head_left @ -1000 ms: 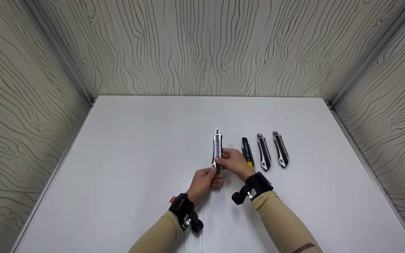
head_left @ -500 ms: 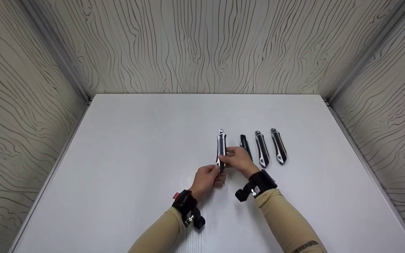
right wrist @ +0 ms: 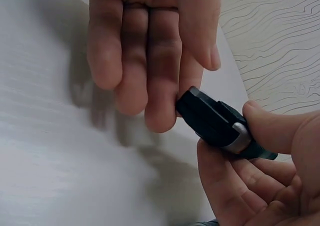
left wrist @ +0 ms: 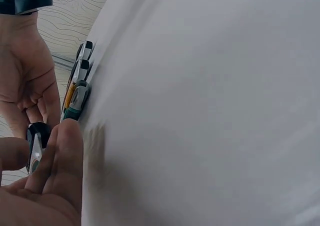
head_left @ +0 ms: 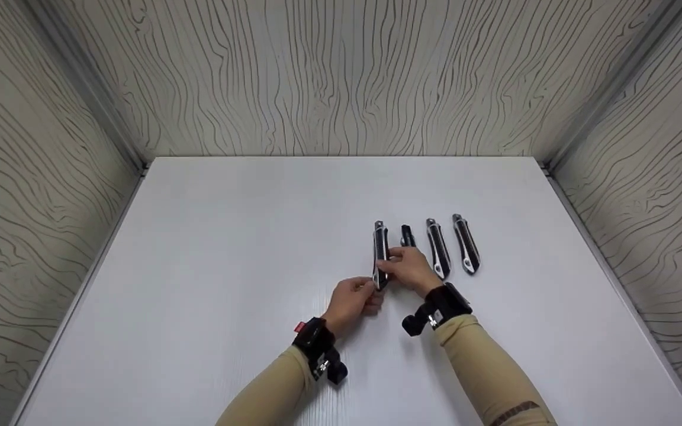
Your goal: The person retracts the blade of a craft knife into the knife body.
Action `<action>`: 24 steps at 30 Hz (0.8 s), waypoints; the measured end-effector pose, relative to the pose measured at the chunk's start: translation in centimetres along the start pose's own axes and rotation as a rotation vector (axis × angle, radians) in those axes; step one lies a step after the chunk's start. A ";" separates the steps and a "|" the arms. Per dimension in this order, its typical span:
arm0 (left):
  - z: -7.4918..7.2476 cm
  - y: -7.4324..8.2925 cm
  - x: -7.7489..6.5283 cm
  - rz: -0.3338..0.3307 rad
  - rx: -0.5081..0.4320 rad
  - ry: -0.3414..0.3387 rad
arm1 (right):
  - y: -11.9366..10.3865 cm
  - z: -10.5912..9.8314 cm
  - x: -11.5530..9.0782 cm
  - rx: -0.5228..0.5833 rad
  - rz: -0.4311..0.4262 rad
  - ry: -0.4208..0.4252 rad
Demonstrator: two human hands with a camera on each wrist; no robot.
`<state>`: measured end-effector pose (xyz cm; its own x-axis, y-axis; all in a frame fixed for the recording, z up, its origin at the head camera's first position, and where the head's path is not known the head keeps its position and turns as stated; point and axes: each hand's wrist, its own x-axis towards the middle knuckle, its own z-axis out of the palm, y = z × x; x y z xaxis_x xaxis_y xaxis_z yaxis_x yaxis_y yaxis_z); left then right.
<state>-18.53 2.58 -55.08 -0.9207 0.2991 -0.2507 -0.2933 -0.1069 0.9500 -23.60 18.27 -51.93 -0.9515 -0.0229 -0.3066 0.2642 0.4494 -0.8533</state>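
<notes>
In the head view my right hand [head_left: 411,270] holds a silver-and-black box cutter [head_left: 380,245] between thumb and fingers, its front end pointing away from me. My left hand [head_left: 348,303] is at the cutter's lower end. The right wrist view shows the left thumb apart from the cutter [right wrist: 210,118], with the left fingers extended beside its end; contact is hard to tell. Right of it lie a dark box cutter [head_left: 407,236], partly hidden by the right hand, and two silver-and-black box cutters [head_left: 438,248] [head_left: 466,244].
A white table [head_left: 228,236] lies under the hands. Wood-grain patterned panels [head_left: 329,77] enclose it at the back and both sides. Each wrist carries a black strapped camera.
The held cutter has turned about its length: its toothed, scale-like face has given way to a dark face. In the head view, cutter and hands have shifted slightly right.
</notes>
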 end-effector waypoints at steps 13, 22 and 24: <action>-1.3 0.7 -0.4 -0.029 0.007 0.087 | 0.1 0.8 0.2 -0.237 -0.025 0.122; -1.7 0.8 -0.7 -0.005 0.006 0.121 | 0.1 1.1 0.0 -0.393 -0.029 0.189; -1.8 0.8 -0.6 -0.002 -0.001 0.119 | 0.0 1.2 0.0 -0.420 -0.038 0.205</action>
<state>-18.63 0.63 -54.47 -0.9442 0.1842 -0.2731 -0.2955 -0.1077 0.9492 -23.42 17.22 -52.41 -0.9820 0.1113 -0.1526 0.1819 0.7751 -0.6050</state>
